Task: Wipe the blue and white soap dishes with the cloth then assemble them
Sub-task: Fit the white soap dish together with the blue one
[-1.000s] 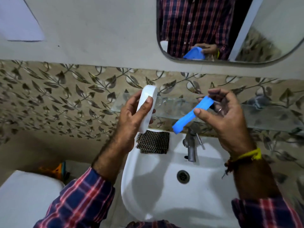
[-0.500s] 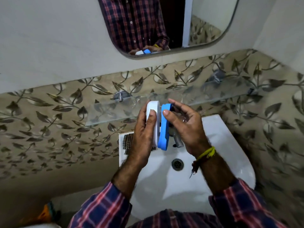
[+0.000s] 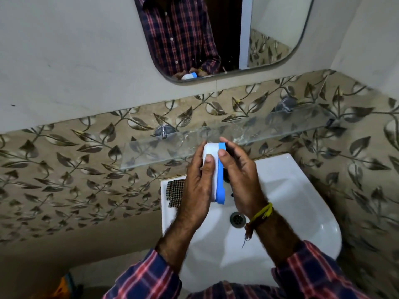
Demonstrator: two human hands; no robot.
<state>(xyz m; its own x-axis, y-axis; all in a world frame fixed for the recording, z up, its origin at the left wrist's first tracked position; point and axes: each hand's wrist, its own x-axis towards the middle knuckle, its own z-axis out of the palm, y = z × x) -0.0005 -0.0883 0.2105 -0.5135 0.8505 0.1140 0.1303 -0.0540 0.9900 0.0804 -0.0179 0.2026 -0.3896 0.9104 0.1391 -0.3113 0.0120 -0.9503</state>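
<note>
Here both hands point(image 3: 218, 180) clasp the joined white dish point(image 3: 210, 169) and blue dish point(image 3: 221, 180), hiding the tap.

white soap dish point(image 3: 210, 169): smooth plastic
blue soap dish point(image 3: 221, 180): matt plastic
cloth point(image 3: 176, 193): checked weave
sink point(image 3: 291, 201): glossy ceramic
shelf point(image 3: 151, 151): clear glass

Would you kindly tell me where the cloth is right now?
In the head view the checked cloth lies on the sink's back left corner, just left of the left hand and partly hidden behind it.
</note>
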